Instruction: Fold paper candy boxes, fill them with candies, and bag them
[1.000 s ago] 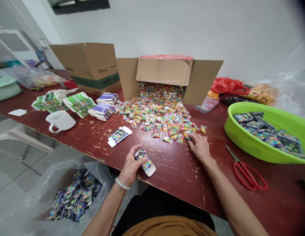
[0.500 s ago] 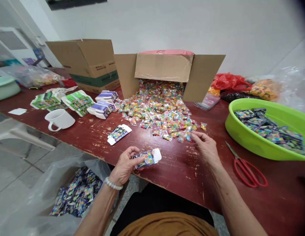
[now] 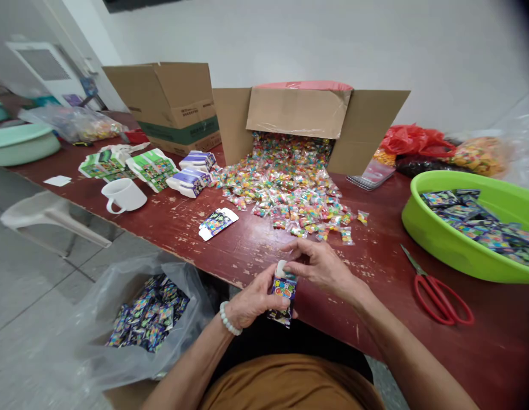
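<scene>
The table (image 3: 379,256) is dark red, its paint chipped in pale patches, beside a plain pale wall (image 3: 311,40) and over a grey tiled floor (image 3: 46,285). Candy packets (image 3: 285,182) spill across it from a carton (image 3: 298,114). The box (image 3: 282,293), dark purple with bright print and a white flap raised, is at the table's near edge, gripped by the left hand (image 3: 258,299). The right hand (image 3: 322,267) is at its top; whether it pinches anything, I cannot tell.
</scene>
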{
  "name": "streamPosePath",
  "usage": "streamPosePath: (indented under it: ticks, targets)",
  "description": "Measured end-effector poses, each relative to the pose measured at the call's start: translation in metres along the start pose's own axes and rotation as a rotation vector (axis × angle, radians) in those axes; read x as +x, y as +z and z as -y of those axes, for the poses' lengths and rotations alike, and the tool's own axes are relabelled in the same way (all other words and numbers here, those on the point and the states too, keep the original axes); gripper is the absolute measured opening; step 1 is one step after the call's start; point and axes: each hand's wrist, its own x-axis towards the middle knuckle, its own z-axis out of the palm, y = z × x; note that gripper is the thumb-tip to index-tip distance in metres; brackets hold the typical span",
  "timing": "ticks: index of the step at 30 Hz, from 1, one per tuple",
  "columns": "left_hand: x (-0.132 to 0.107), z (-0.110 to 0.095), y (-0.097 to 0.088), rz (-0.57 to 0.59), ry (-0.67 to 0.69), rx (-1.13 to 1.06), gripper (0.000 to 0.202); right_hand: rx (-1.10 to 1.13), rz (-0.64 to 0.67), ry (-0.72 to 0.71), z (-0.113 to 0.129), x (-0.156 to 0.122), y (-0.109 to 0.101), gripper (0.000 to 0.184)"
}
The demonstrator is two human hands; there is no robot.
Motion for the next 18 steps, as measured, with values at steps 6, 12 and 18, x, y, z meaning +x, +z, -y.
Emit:
streamPosePath:
  ticks: [6,12,18]
  targets:
    - [-0.008,-0.007,0.0,-0.093,0.065,0.15,0.039,-0.126,0.074,-0.113,0.017,0.003,-0.003,0.015]
    - [-0.006,-0.006,0.006,-0.145,0.094,0.117,0.038,-0.018,0.091,-0.128,0.023,0.004,0.011,0.022]
    - [-0.002,-0.006,0.003,-0.273,0.009,-0.186,0.052,0.314,-0.219,0.064,0.006,0.004,0.014,0.034]
